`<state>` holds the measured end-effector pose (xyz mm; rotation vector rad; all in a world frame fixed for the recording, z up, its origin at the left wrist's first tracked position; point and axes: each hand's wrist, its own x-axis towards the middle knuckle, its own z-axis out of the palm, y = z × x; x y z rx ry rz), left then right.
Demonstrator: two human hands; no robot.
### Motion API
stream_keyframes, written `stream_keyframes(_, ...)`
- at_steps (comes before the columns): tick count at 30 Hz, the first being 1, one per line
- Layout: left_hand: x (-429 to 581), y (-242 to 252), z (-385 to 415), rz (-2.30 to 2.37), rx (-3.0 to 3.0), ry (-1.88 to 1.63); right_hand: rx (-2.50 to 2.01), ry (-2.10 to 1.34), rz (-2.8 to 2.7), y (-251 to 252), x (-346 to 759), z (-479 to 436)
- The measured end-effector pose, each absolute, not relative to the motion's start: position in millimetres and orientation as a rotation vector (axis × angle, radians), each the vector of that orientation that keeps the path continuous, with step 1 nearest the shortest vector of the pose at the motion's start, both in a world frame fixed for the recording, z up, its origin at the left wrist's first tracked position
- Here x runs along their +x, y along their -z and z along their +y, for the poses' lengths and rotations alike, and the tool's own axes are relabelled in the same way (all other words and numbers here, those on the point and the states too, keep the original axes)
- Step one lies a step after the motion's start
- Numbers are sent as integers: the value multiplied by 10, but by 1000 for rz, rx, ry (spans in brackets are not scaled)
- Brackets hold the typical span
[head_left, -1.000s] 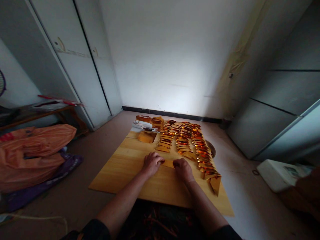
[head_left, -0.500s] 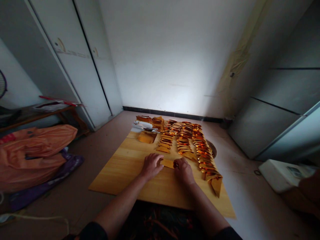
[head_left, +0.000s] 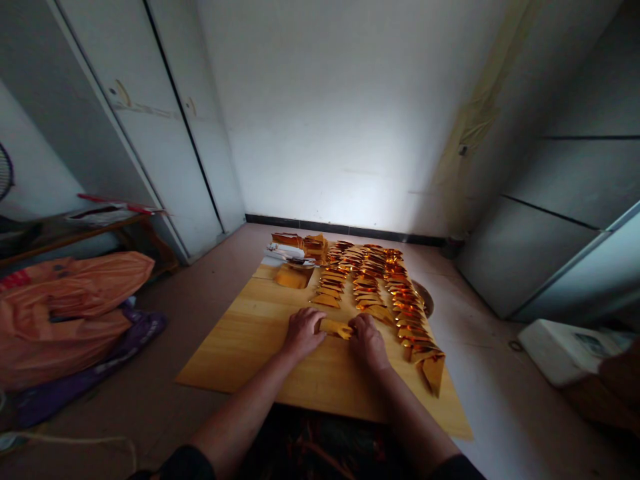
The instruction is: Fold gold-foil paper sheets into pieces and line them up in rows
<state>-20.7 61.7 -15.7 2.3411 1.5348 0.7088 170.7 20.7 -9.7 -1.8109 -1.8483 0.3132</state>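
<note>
A small strip of folded gold paper [head_left: 335, 327] spans the space between my two hands, low over the wooden board. My left hand [head_left: 304, 332] pinches its left end, fingers closed. At the other end my right hand [head_left: 369, 339] grips the paper, which looks bent and creased there. Rows of folded gold foil papers [head_left: 369, 287] lie beyond and to the right, overlapping one another. One larger folded piece [head_left: 432, 371] stands at the near end of the right row. The fingertips are partly hidden.
The wooden board [head_left: 230, 347] lies in front of me. At its far left are flat gold sheets [head_left: 291, 277], a white packet [head_left: 285, 251] and stacked gold paper [head_left: 314, 245]. A round basin [head_left: 423, 298] shows past the right edge. Orange fabric [head_left: 75, 313] lies at left.
The gold paper was a flat, smooth strip; now its right end is bent and creased. Both hands have stayed in nearly the same place.
</note>
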Motion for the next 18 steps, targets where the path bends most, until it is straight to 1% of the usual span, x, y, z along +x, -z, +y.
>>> stream_keyframes(9,-150,78,549,1490,2325,-908,-1718,-303,-1775,70,1703,191)
stream_keyframes(18,-91,26,522,1505,2372,-870,-1572,-240,-1834,0,1770,172)
